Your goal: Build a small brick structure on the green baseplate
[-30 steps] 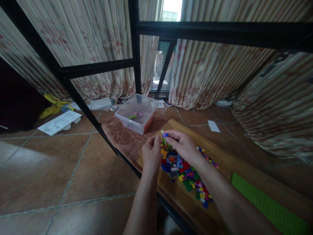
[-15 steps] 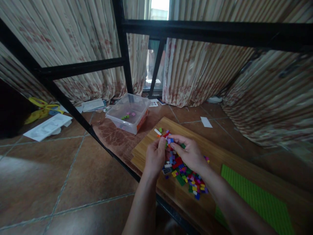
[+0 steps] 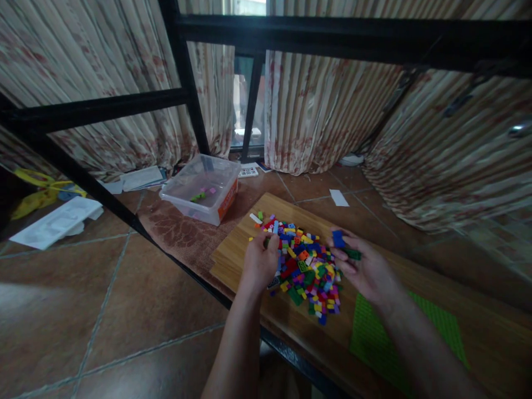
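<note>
In the head view, the person's right hand (image 3: 368, 270) holds a small blue plastic brick (image 3: 338, 239) pinched up at its fingertips, with a dark green plastic brick (image 3: 352, 254) also held among the fingers, just off the right side of a loose, many-coloured pile of plastic building bricks (image 3: 300, 261). The left hand (image 3: 258, 261) is at the pile's left edge, its thumb and forefinger drawn narrowly together; whether a piece sits between them cannot be told. The pile lies spread on a long, light-brown wooden board (image 3: 235, 252), with a slim white plastic brick (image 3: 255, 219) near its far left edge. To the right of the pile, partly behind the right forearm, a flat bright-green ridged sheet (image 3: 372, 327) lies on the same board. Beyond the board's far left end, a clear rectangular plastic bin (image 3: 189, 206) with an orange label stands on a brown patterned cloth (image 3: 174, 230), a few green and pink pieces inside it. A white moulded tray (image 3: 58, 221) and a small white sheet of paper (image 3: 339, 198) lie on the brown tiled floor (image 3: 166, 310), well apart from each other. Black metal bars (image 3: 108, 107) cross in front of striped, red-flowered curtains (image 3: 307, 116).
</note>
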`<move>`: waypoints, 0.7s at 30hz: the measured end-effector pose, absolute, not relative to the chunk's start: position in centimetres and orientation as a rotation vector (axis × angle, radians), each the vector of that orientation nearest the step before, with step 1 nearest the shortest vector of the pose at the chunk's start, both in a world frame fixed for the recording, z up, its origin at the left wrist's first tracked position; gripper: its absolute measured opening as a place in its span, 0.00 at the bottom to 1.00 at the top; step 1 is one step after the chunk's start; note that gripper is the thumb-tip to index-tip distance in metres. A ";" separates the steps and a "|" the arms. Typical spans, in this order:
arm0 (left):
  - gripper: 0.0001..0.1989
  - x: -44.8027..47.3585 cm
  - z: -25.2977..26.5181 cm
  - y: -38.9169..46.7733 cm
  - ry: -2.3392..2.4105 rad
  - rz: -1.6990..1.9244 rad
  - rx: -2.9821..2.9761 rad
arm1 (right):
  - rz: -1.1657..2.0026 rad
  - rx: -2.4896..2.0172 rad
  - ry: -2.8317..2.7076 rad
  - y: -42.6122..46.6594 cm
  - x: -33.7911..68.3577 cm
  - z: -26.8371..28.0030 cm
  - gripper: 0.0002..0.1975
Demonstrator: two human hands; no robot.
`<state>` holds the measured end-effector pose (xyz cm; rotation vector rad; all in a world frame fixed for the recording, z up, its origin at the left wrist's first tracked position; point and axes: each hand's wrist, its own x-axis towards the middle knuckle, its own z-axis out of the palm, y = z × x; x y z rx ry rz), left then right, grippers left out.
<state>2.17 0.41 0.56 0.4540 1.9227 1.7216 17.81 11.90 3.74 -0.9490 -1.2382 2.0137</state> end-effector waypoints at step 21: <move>0.18 3.1 1.0 1.3 2.068 1.383 0.575 | 1.039 -1.129 -2.271 13.3 21.6 0.5 0.10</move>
